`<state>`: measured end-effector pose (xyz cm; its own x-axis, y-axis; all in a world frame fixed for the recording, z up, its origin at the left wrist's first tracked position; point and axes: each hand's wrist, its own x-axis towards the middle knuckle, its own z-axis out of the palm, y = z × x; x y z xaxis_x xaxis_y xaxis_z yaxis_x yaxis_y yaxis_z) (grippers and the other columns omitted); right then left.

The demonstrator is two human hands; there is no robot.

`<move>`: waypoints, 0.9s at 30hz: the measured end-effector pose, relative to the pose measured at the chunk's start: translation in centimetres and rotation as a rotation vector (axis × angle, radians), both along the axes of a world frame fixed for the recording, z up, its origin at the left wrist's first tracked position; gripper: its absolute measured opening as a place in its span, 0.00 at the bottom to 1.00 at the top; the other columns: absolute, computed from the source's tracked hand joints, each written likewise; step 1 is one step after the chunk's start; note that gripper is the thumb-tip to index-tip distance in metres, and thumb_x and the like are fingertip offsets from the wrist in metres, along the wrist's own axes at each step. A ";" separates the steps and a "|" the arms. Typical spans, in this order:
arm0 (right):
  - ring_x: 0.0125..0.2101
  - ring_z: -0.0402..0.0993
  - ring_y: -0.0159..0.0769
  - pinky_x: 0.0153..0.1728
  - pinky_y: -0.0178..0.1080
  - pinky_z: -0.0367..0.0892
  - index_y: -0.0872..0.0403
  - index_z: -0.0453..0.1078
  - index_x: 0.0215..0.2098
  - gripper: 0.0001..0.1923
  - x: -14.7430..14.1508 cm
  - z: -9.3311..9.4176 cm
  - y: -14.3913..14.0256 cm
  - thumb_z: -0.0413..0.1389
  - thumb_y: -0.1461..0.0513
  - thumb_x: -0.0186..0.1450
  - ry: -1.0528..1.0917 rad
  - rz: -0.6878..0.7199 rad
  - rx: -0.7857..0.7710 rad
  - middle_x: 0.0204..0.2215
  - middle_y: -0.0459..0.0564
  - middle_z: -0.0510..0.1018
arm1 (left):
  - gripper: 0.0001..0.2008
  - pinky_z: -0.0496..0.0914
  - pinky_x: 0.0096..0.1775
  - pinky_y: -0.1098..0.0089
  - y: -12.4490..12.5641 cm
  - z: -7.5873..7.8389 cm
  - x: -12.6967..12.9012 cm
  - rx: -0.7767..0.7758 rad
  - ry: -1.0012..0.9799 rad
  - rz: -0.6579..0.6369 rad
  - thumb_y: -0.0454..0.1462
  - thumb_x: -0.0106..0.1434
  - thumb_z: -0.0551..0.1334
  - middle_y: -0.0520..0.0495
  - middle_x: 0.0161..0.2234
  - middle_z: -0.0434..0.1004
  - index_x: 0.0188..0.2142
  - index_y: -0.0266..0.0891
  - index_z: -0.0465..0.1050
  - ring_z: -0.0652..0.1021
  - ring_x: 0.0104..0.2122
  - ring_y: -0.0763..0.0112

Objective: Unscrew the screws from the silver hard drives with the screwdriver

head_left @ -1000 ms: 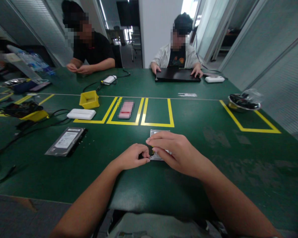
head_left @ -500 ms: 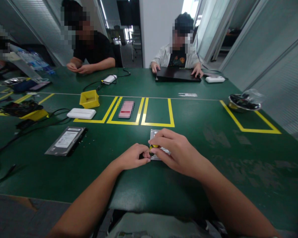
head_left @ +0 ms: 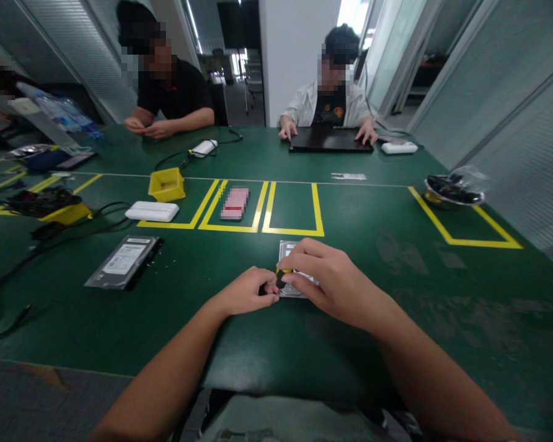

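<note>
My right grip (head_left: 334, 282) is closed to a narrow pinch, thumb and fingers about a small yellow-and-black tool (head_left: 281, 278) over the left side of the hard drive (head_left: 289, 290), which lies on the desk (head_left: 203, 245) before me. My left grip (head_left: 244, 291) curls in at the drive's lower left edge; whether it pinches anything there I cannot tell. To do this well, I reckon, the left should brace that edge so nothing swivels, while the right bears straight down without leaning the tool. What stands in the way is my own right grip: it covers much of the drive and hides the tool's tip from me. Well off to the left lies a bagged drive (head_left: 124, 263), with a white box (head_left: 152, 212) and a yellow bin (head_left: 168, 193) beyond; a bowl (head_left: 451, 199) sits far right.
</note>
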<state>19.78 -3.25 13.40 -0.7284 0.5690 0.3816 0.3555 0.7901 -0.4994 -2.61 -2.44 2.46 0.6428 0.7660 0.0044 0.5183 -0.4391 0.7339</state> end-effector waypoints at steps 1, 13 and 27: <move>0.42 0.69 0.35 0.43 0.38 0.67 0.58 0.72 0.45 0.10 0.0 0.0 0.0 0.50 0.65 0.71 0.013 0.007 0.011 0.41 0.53 0.74 | 0.02 0.66 0.34 0.72 0.0 -0.1 0.0 -0.005 0.001 0.003 0.33 0.59 0.62 0.51 0.30 0.74 0.32 0.36 0.71 0.73 0.30 0.72; 0.47 0.71 0.35 0.51 0.39 0.67 0.61 0.72 0.46 0.12 -0.1 -0.1 0.0 0.49 0.70 0.69 0.126 0.095 0.041 0.45 0.54 0.75 | 0.04 0.66 0.35 0.72 0.0 -0.1 -0.1 -0.030 0.006 0.028 0.35 0.58 0.62 0.51 0.29 0.73 0.30 0.36 0.69 0.73 0.30 0.71; 0.51 0.70 0.35 0.56 0.37 0.64 0.63 0.72 0.47 0.14 -0.1 -0.1 -0.1 0.49 0.73 0.66 0.157 0.156 0.051 0.49 0.56 0.75 | 0.03 0.66 0.33 0.73 0.0 -0.2 0.0 -0.020 -0.001 0.026 0.34 0.57 0.62 0.52 0.27 0.72 0.31 0.36 0.69 0.72 0.28 0.73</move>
